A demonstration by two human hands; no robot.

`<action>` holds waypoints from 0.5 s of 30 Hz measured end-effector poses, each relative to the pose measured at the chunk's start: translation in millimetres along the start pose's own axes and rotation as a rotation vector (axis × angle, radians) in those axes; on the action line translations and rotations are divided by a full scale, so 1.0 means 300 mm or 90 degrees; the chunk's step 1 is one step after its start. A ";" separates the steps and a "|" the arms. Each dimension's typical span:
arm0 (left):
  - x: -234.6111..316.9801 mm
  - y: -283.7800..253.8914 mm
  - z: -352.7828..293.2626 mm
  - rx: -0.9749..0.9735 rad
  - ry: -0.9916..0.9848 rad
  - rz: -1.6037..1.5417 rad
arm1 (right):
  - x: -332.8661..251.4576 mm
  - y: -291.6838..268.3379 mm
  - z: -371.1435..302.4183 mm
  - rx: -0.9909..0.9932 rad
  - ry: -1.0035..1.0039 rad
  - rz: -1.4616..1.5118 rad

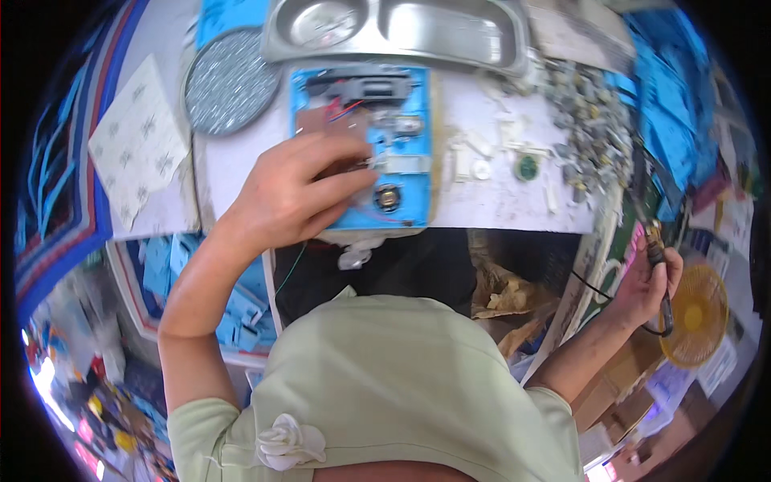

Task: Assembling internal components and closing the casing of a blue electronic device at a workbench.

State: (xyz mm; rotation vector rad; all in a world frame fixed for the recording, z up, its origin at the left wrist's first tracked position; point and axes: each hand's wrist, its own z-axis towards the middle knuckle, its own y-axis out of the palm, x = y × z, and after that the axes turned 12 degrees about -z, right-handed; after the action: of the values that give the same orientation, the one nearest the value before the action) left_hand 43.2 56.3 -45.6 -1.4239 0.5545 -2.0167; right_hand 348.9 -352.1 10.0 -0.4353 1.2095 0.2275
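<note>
Tabletop (498,205) work, as I watch: my left grip (293,185) curls over the open blue plastic casing (416,197), its fingertips partly hidden; I can't tell its opening or hold. The casing lies near-centre, long axis near-to-far. My right grip (642,285) is wrapped round a soldering iron (654,249), pointing far, slightly left. Probably wiring; next calls for bringing the iron leftward.

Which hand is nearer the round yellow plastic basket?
Right. The right hand is just left of the basket; the left hand, farther left, is over a blue rectangular plastic casing.
</note>
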 end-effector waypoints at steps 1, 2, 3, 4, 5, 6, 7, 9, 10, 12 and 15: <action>0.000 -0.008 -0.002 -0.016 -0.001 0.000 | 0.022 -0.087 -0.013 0.046 0.018 0.031; -0.005 -0.004 -0.008 -0.007 -0.006 0.008 | 0.017 -0.205 -0.027 0.098 0.022 0.038; 0.003 0.008 -0.009 0.000 -0.005 0.022 | 0.024 -0.253 -0.031 0.230 0.062 -0.009; 0.004 0.016 0.002 0.005 0.009 0.036 | 0.002 -0.321 -0.042 0.268 0.047 -0.055; 0.010 0.028 0.006 0.012 0.003 0.040 | -0.027 -0.287 -0.025 0.415 0.012 -0.129; 0.022 0.028 0.008 0.011 -0.003 0.054 | -0.038 -0.283 0.005 0.528 0.010 -0.152; 0.026 0.031 0.002 0.017 -0.015 0.038 | -0.041 -0.298 0.015 0.556 -0.013 -0.159; 0.031 0.046 -0.003 0.039 -0.025 0.008 | -0.035 -0.354 0.011 0.524 -0.037 -0.189; 0.029 0.051 0.001 0.049 -0.036 -0.005 | -0.038 -0.357 0.020 0.517 -0.048 -0.206; 0.036 0.056 -0.015 0.067 -0.052 0.003 | -0.015 -0.321 0.055 0.499 -0.017 -0.223; 0.033 0.057 -0.029 0.098 -0.058 0.024 | 0.067 -0.308 0.175 0.442 0.020 -0.229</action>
State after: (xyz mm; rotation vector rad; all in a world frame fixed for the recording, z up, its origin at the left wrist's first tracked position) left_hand 36.5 37.0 -52.6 -1.3933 0.3760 -1.9114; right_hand 437.2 -412.9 24.9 -0.0407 1.1378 -0.5016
